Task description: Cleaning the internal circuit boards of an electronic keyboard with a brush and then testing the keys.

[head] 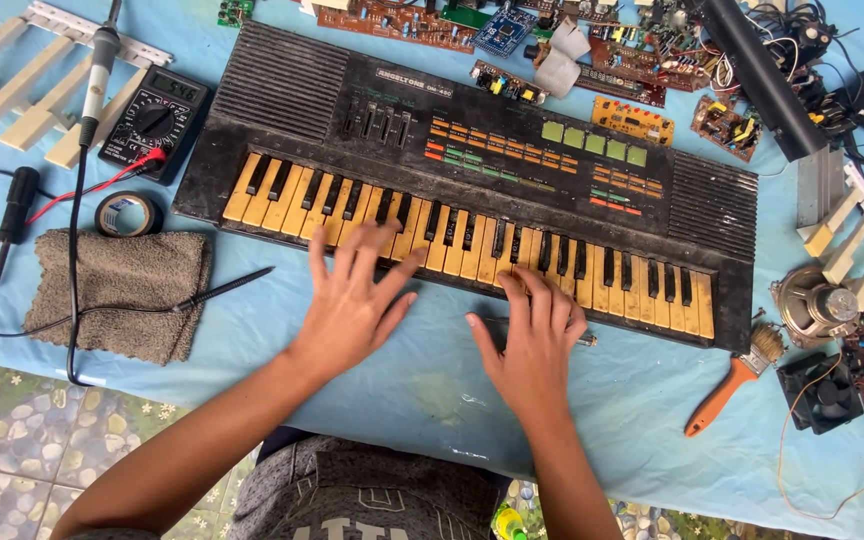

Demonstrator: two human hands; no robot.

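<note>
My left hand (352,300) and right hand (532,335) lay open, fingers spread on the yellowed keys of the black keyboard (472,170), which sat on the blue-covered worktop (412,370). A small object under my right palm stayed mostly hidden. Beyond the keyboard, circuit boards (402,22) were cut off by the frame.

Bright even daylight, soft shadows, sharp
</note>
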